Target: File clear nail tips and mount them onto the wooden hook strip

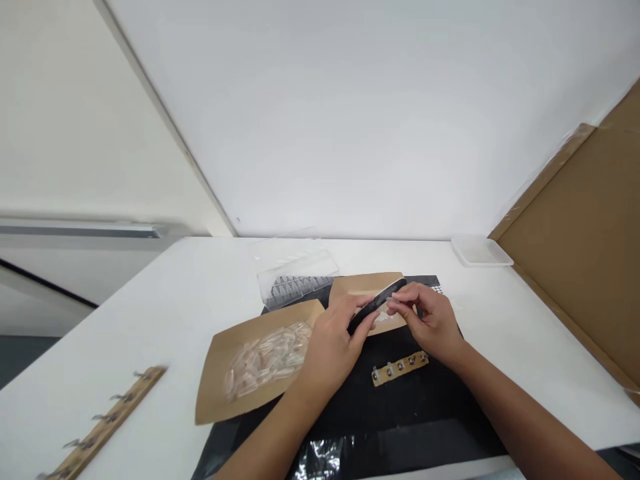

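Observation:
My left hand point(333, 340) is closed around a long black nail file point(379, 301), held slanting up to the right above a black mat point(410, 407). My right hand point(430, 319) pinches something small and pale against the file's upper end; I cannot make out what it is. A brown paper tray point(220, 380) to the left holds several clear false nail tips point(267, 357). A second brown tray point(360, 283) lies behind my hands. A small wooden strip with metal studs point(400, 367) rests on the mat below my right hand.
A clear plastic box with rows of nail tips point(295, 283) sits behind the trays. A shallow white tray point(481, 252) stands at the back right by a cardboard sheet point(585, 247). A wooden strip with hooks point(107, 421) lies front left on the white table point(150, 313).

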A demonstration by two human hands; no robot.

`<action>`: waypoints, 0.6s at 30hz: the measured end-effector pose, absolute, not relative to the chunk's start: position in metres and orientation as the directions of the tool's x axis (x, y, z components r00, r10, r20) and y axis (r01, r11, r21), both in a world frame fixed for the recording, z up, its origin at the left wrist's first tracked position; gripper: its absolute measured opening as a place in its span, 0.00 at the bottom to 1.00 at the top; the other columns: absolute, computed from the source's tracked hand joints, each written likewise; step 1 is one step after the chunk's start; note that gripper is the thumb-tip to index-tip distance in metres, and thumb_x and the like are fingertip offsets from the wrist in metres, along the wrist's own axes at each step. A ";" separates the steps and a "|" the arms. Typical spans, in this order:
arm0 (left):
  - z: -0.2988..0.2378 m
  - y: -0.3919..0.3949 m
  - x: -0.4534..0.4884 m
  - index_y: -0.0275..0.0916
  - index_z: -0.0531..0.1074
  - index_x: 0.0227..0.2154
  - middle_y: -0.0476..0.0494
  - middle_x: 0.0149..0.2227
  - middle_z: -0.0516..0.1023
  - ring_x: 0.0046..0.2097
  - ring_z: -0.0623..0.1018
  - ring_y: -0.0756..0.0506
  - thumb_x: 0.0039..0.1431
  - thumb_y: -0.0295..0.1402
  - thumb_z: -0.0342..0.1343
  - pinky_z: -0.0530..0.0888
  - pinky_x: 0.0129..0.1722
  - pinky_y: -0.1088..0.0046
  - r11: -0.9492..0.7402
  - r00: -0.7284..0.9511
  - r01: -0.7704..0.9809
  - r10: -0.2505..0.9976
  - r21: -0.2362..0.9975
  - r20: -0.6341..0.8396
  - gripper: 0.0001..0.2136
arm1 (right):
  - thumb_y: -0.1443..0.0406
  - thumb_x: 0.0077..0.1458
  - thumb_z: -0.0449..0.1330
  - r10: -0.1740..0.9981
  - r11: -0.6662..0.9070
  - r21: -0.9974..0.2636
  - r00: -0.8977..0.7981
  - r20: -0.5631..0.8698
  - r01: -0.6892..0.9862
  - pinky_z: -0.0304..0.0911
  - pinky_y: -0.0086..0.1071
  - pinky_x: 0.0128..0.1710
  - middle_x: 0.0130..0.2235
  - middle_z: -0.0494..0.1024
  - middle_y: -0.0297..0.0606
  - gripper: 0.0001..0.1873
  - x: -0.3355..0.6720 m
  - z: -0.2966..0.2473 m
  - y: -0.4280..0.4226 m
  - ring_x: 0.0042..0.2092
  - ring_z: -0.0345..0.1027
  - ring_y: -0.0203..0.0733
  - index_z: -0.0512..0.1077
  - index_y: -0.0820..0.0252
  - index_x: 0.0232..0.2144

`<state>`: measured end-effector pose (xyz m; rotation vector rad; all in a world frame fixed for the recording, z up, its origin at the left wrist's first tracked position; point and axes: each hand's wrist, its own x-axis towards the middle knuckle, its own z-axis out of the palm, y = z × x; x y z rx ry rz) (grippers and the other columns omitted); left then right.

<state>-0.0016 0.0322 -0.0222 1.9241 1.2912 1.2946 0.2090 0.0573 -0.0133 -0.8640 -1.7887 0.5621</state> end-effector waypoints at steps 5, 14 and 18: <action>-0.021 0.027 0.006 0.46 0.82 0.49 0.43 0.46 0.86 0.44 0.88 0.40 0.68 0.40 0.62 0.83 0.27 0.75 -0.258 0.033 0.237 0.966 0.937 0.258 0.11 | 0.65 0.69 0.63 0.755 0.650 -0.683 -0.177 0.631 0.333 0.72 0.39 0.38 0.38 0.81 0.38 0.01 0.206 -0.018 0.057 0.38 0.76 0.43 0.75 0.52 0.41; -0.016 0.021 0.012 0.40 0.83 0.46 0.39 0.42 0.86 0.39 0.89 0.39 0.64 0.41 0.65 0.76 0.16 0.81 -0.149 -0.005 0.052 0.989 0.988 0.149 0.13 | 0.60 0.67 0.65 0.859 0.512 -0.834 -0.101 0.503 0.206 0.70 0.38 0.38 0.39 0.80 0.39 0.06 0.202 -0.020 0.058 0.39 0.75 0.43 0.76 0.53 0.37; -0.016 0.021 0.011 0.41 0.84 0.46 0.41 0.41 0.86 0.36 0.88 0.42 0.65 0.41 0.64 0.76 0.16 0.81 -0.199 0.003 0.128 0.980 0.971 0.201 0.12 | 0.60 0.67 0.65 0.841 0.535 -0.798 -0.084 0.535 0.278 0.67 0.36 0.33 0.41 0.80 0.39 0.07 0.203 -0.016 0.058 0.35 0.71 0.40 0.75 0.54 0.35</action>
